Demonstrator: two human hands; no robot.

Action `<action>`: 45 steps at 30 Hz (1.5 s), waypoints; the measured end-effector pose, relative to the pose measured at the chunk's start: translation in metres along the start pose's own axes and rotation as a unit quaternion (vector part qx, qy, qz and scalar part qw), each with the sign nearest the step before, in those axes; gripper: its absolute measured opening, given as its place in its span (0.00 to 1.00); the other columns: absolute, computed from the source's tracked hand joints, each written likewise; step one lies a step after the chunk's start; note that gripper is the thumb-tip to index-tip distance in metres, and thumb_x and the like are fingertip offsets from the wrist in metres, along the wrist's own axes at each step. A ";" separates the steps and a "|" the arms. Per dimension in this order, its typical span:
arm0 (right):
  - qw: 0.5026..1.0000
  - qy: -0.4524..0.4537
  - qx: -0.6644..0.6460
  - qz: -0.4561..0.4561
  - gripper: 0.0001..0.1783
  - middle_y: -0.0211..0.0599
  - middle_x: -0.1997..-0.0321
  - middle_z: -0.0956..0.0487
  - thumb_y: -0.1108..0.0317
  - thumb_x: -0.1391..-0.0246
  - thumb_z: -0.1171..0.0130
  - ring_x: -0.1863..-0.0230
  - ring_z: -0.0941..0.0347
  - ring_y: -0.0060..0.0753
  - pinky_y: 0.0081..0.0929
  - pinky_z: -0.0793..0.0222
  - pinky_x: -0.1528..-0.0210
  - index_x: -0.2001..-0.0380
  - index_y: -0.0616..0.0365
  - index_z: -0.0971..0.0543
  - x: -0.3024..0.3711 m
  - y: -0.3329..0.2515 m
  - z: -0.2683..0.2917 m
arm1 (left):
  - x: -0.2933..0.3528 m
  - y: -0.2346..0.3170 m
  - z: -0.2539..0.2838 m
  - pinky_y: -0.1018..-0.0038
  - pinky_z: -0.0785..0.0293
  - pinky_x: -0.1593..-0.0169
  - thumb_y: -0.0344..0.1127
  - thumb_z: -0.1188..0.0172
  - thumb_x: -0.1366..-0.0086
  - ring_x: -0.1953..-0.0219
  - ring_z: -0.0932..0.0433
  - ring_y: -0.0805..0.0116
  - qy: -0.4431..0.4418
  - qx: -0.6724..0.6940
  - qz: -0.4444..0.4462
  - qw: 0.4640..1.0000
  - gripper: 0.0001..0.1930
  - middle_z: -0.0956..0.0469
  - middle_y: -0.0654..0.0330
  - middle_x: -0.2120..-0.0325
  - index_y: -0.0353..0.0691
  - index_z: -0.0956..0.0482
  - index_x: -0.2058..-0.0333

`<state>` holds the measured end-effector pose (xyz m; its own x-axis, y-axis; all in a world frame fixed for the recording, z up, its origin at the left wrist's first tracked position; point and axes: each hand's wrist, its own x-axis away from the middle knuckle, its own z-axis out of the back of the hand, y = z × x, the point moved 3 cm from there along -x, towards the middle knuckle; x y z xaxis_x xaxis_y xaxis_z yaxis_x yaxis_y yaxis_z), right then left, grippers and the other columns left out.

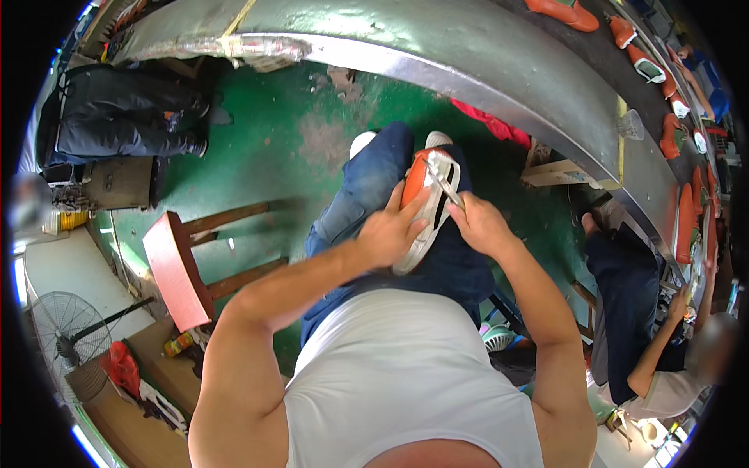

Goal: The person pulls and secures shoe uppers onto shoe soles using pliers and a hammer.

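Head view. A: Where does the shoe (434,224) lie?

B: On the lap, over the dark blue trousers (363,183). Orange panel at the far end, on its left side; white along the rest, with a black stripe on the right.

A: Long axis?

B: Away from the body, leaning rightward: near end by the waist, far end up and slightly right.

A: Left hand (388,232)?

B: On the shoe's left flank, clasping it. Index finger extended along it, thumb spread apart; the undersides of the fingers are hidden.

A: Right hand (482,225)?

B: Just beyond the right edge. Fingers closed around the near end of a metal tool (445,186). Exact kind of tool: cannot tell.

A: Governing relation?

B: Judged to be tool against far end. The tool slants up and left from the right fingers, crossing the shoe's axis; its tip is at or over the orange panel's border. Contact not resolved.

A: Nearer hand?

B: Left, already touching. Right reaches the shoe through the tool.

A: Surroundings?

B: Grey bench (374,27) ahead, more orange shoes (683,226) at right.
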<state>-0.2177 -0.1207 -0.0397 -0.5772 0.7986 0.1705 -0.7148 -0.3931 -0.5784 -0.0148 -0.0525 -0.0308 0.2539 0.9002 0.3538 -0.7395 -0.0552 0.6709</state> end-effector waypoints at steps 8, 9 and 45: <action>0.936 0.092 -0.311 -0.138 0.17 0.37 0.71 0.18 0.61 0.37 0.42 0.69 0.21 0.29 0.27 0.26 0.62 0.53 0.63 0.24 0.072 0.029 -0.042 | 0.018 -0.003 0.018 0.67 0.31 0.38 0.33 0.30 0.45 0.42 0.24 0.51 -0.033 0.187 0.127 0.974 0.52 0.26 0.39 0.44 0.39 0.54 0.28; 0.920 0.124 -0.344 -0.141 0.16 0.36 0.69 0.18 0.63 0.38 0.42 0.68 0.21 0.27 0.26 0.26 0.61 0.53 0.62 0.24 0.081 0.031 -0.048 | 0.018 0.020 0.048 0.65 0.27 0.42 0.32 0.30 0.46 0.47 0.21 0.48 -0.080 0.043 0.128 0.988 0.51 0.23 0.39 0.49 0.41 0.53 0.28; 0.959 -0.106 -0.236 -0.116 0.12 0.49 0.62 0.19 0.69 0.40 0.44 0.62 0.20 0.45 0.39 0.24 0.61 0.55 0.63 0.24 0.071 -0.022 -0.006 | -0.014 -0.010 -0.007 0.53 0.26 0.73 0.36 0.42 0.34 0.77 0.22 0.41 0.212 0.001 -0.061 0.975 0.13 0.24 0.44 0.82 0.36 0.24 0.77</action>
<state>-0.2410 -0.0524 -0.0200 -0.5266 0.7097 0.4680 -0.6047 0.0743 -0.7930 -0.0156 -0.0615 -0.0468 0.0591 0.9978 -0.0286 -0.7188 0.0625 0.6924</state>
